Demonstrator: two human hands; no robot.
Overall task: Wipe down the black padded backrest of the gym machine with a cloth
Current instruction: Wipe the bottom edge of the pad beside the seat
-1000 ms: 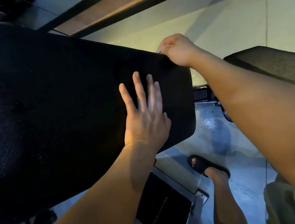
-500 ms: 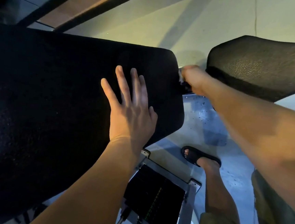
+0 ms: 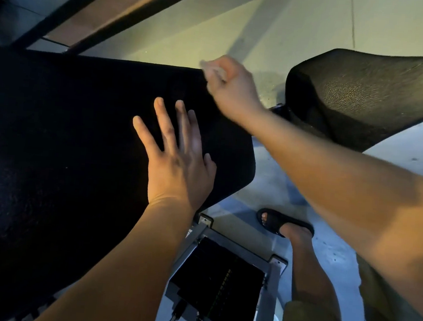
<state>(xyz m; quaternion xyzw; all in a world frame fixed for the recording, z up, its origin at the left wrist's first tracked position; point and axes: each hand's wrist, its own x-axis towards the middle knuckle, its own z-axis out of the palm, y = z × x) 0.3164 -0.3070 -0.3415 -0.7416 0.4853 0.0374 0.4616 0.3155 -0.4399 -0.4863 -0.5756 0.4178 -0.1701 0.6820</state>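
The black padded backrest fills the left half of the view, its far edge running across the middle. My left hand lies flat on the pad near its right end, fingers spread. My right hand is a closed fist at the pad's top right corner, blurred by motion. A small pale cloth shows at the fingers of that fist, mostly hidden inside it.
A second black padded seat sits at the right, close to my right forearm. Below are the grey metal frame and the black weight stack. My foot in a black sandal stands on the pale floor.
My right hand went from the pad's top corner down its right end, then back up to the top corner. My left hand has stayed flat on the pad.
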